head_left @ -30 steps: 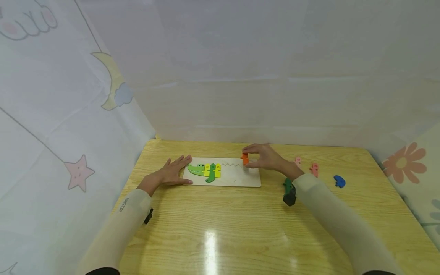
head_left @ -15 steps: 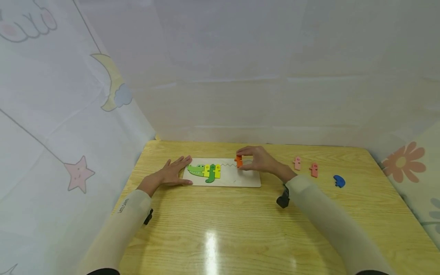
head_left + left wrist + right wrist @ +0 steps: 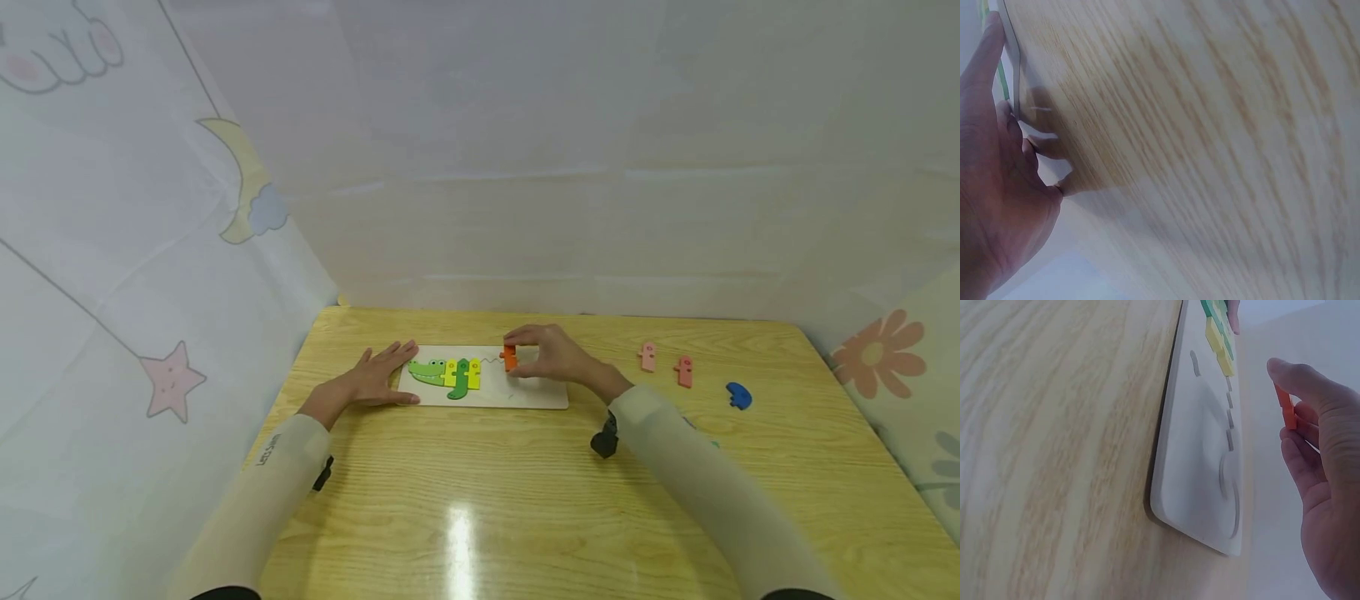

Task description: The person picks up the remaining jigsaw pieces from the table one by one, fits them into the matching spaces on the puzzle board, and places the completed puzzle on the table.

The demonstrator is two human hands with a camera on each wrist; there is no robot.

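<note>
A pale wooden puzzle board [image 3: 540, 396] lies near the table's back edge. At its left end sit a green crocodile head [image 3: 427, 372], yellow pieces [image 3: 474, 375] and a green piece with a leg [image 3: 462, 379]. My left hand [image 3: 375, 377] rests on the board's left end, fingers spread and straight. Between thumb and fingertips my right hand [image 3: 558, 357] pinches an orange puzzle piece [image 3: 510, 358]. In the right wrist view the orange piece [image 3: 1287, 407] is held above the board [image 3: 1194, 462], apart from it, right of the last yellow piece.
To the right on the table [image 3: 450, 467] lie a light pink piece [image 3: 648, 357], a darker pink piece [image 3: 685, 372] and a blue rounded piece [image 3: 739, 396]. Something green [image 3: 716, 444] shows partly behind the right sleeve. Fabric walls [image 3: 525, 208] stand behind and at the sides.
My right hand has moved left and slightly nearer over the board with the orange piece, towards the yellow pieces. The left hand has stayed in place.
</note>
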